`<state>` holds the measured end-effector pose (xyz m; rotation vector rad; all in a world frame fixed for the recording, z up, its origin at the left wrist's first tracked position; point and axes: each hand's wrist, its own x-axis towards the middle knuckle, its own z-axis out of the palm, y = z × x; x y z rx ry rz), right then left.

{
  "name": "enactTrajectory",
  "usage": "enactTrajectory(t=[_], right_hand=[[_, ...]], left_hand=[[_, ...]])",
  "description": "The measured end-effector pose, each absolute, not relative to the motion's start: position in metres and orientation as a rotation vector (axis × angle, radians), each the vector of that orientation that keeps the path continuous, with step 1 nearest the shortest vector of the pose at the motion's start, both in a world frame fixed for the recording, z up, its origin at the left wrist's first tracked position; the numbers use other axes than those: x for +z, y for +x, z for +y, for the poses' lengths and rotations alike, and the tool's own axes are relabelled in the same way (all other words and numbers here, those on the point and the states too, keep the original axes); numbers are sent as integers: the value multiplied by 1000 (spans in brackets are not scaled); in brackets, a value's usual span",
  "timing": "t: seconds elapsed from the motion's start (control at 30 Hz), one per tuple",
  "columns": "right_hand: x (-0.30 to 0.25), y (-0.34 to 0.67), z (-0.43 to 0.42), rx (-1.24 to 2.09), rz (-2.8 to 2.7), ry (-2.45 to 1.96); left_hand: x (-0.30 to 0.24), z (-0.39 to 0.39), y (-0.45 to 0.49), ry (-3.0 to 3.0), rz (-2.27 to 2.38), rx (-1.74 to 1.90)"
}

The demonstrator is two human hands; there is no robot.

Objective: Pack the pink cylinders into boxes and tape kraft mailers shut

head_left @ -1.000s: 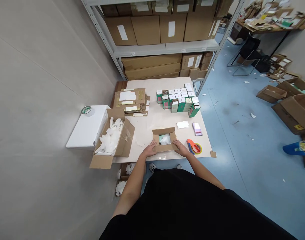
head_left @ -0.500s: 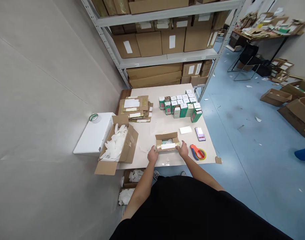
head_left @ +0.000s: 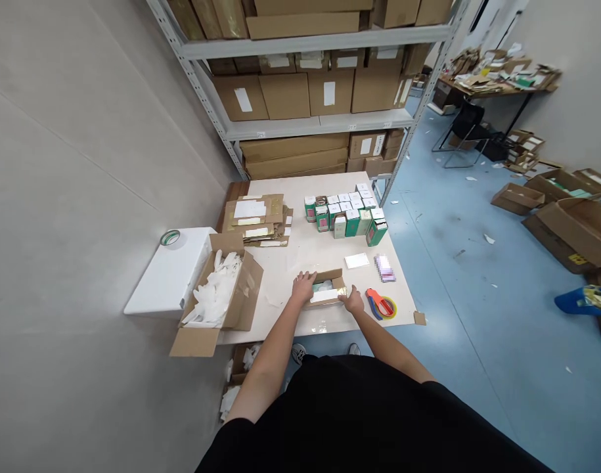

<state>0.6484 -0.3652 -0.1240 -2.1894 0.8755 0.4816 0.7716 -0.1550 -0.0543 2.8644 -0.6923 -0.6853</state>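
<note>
A small brown cardboard box (head_left: 326,289) sits near the front edge of the pale table (head_left: 300,249). Its near flap, with a white label, is folded over; white filler and something green show inside. My left hand (head_left: 303,287) lies on the box's left flap, fingers curled over it. My right hand (head_left: 353,300) presses against the box's right side, fingers bent round the corner. An orange and yellow tape dispenser (head_left: 381,304) lies just right of my right hand.
Several green and white cartons (head_left: 346,213) stand at the back right of the table, flat cardboard (head_left: 257,216) at the back left. An open box of white filler (head_left: 220,284) overhangs the left edge. A white card (head_left: 356,261) and a small stack (head_left: 383,268) lie nearby. Shelving (head_left: 305,98) stands behind.
The box's near flap has been folded over the opening. My left hand moved from the box's front corner up onto its left flap. The camera view shifted slightly.
</note>
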Motion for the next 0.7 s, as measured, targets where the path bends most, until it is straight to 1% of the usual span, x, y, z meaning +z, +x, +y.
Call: enactTrajectory(t=[0.17,0.37,0.53,0.63,0.7], right_hand=[[-139,647,-366,313,807,-2187],[-138,648,-373,324,665,-2224],[-138,628,-393,237,506,-2294],[-138,615,-420,218,527,-2334],[-139,606,-442,182,584,-2346]], left_hand=[[-76,-143,753,2704,-699,-992],[-98,-135,720,2707,-588,-1142],[-97,-138,732,2692,-607,-1302],[-96,-144,747,2726,-615,-1399],[-97,-147,756,2760,-698,-1469]])
